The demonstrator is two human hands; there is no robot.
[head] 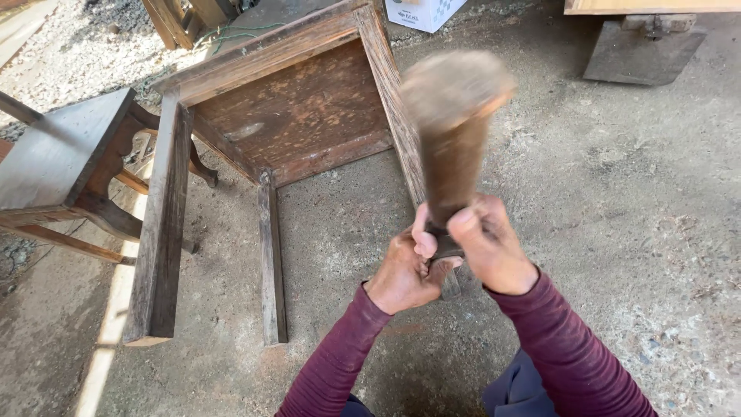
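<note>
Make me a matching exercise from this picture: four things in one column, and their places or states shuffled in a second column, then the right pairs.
Things:
1. wooden mallet
2. overturned table
3. small dark stool
4. white box

Places or states:
A. at the top edge, on the concrete floor
B. gripped by the left hand and the right hand, blurred
C. on its side, legs pointing toward the viewer
D. at the left edge, upright

Pairs: 1-B, 2-C, 3-D, 4-A

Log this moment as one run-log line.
left hand: grips mallet handle | right hand: grips same handle | wooden mallet: raised, blurred | wooden table: on its side, legs toward person | floor: concrete
</note>
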